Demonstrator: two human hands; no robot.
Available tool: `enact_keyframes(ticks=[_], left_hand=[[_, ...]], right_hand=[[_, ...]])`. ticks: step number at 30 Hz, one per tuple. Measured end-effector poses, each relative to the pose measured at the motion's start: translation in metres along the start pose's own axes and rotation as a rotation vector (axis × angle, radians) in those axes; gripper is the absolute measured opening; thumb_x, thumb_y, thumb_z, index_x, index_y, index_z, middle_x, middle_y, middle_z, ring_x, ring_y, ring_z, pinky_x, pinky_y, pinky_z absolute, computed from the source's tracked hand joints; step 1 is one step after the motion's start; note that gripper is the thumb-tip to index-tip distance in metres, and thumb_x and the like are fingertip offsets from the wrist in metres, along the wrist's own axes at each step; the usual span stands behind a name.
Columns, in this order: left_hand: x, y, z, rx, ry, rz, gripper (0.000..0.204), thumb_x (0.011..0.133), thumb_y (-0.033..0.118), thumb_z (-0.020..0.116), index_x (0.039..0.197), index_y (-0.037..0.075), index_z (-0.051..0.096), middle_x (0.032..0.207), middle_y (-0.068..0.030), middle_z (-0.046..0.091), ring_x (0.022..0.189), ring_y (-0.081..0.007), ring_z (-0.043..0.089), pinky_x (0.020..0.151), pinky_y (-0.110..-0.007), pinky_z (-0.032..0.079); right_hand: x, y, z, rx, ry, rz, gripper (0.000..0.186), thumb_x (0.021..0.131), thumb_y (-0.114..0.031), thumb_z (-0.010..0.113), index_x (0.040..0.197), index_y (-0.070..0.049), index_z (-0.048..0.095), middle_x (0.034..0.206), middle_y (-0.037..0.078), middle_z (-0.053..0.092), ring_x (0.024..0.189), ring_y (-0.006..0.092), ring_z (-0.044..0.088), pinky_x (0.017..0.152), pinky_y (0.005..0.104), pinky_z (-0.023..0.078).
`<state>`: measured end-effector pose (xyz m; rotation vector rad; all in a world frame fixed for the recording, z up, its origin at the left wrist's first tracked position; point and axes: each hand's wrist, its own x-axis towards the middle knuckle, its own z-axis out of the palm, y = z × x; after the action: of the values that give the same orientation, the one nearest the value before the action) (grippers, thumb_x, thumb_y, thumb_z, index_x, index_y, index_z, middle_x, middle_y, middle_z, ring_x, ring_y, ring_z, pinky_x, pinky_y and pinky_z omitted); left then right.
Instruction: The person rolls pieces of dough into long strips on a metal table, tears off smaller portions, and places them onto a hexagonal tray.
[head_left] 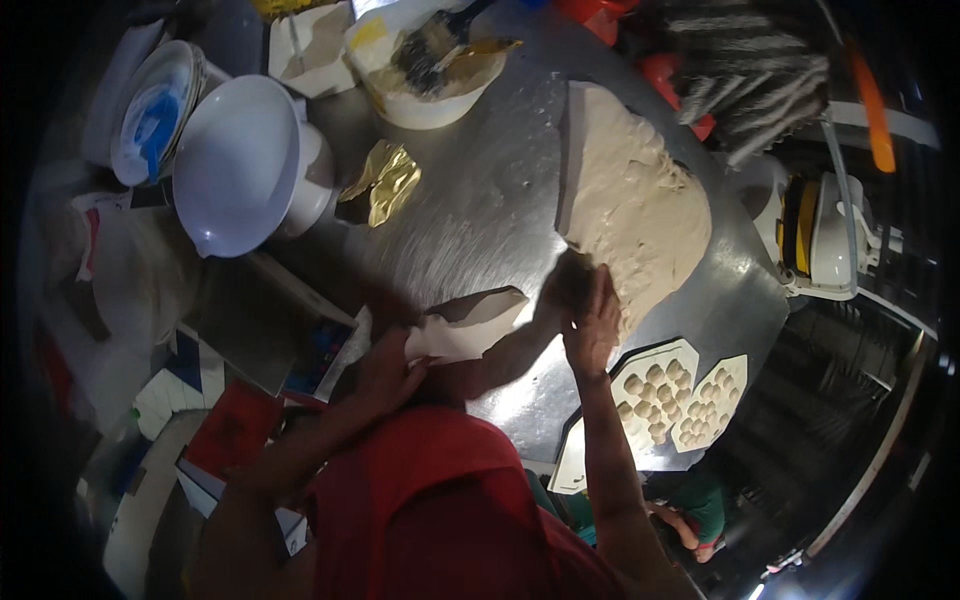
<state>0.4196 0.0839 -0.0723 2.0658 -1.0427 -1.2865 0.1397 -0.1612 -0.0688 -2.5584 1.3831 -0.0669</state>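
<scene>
1. Dough [640, 205]: large slab, far right on steel counter [480, 210].
2. Right hand [592, 325]: grip spread flat at its near edge; press evenly.
3. Left hand [385, 370]: pinching pale scraper [465, 325]; keep it low.

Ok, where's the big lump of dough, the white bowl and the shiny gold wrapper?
big lump of dough [635, 205]: head view, middle of its floury top.
white bowl [235, 165]: head view, inside of the tipped bowl.
gold wrapper [385, 183]: head view, centre of the crumpled foil.
</scene>
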Motion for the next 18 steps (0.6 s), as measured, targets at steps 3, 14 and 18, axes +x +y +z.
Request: enact_keyframes(ticks=[3, 14, 18], left_hand=[[0.009, -0.017, 0.003, 0.075, 0.075, 0.312, 0.044, 0.089, 0.024, 0.08, 0.121, 0.003, 0.058, 0.105, -0.024, 0.067, 0.099, -0.0477, 0.069, 0.083, -0.055, 0.056], [0.009, -0.002, -0.002, 0.003, 0.207, 0.322, 0.059, 0.085, 0.022, 0.077, 0.135, 0.002, 0.053, 0.131, -0.025, 0.056, 0.119, -0.0469, 0.06, 0.1, -0.055, 0.05], [0.03, -0.019, -0.004, 0.093, 0.128, 0.424, 0.056, 0.085, 0.02, 0.07, 0.138, 0.007, 0.06, 0.136, -0.0215, 0.054, 0.128, -0.0453, 0.052, 0.112, -0.057, 0.042]], right_hand=[[-0.012, 0.008, -0.001, -0.02, 0.116, 0.119, 0.101, 0.083, -0.005, 0.079, 0.17, -0.004, 0.028, 0.169, 0.025, 0.036, 0.141, 0.0511, 0.047, 0.118, 0.0576, 0.041], [-0.024, 0.058, -0.026, -0.072, 0.052, -0.208, 0.08, 0.088, -0.005, 0.068, 0.162, 0.002, 0.037, 0.151, 0.025, 0.055, 0.134, 0.0494, 0.056, 0.112, 0.0573, 0.05], [-0.023, 0.069, -0.051, -0.196, -0.114, 0.319, 0.027, 0.102, -0.019, 0.064, 0.124, -0.006, 0.055, 0.11, 0.026, 0.073, 0.095, 0.0524, 0.071, 0.079, 0.0631, 0.057]])
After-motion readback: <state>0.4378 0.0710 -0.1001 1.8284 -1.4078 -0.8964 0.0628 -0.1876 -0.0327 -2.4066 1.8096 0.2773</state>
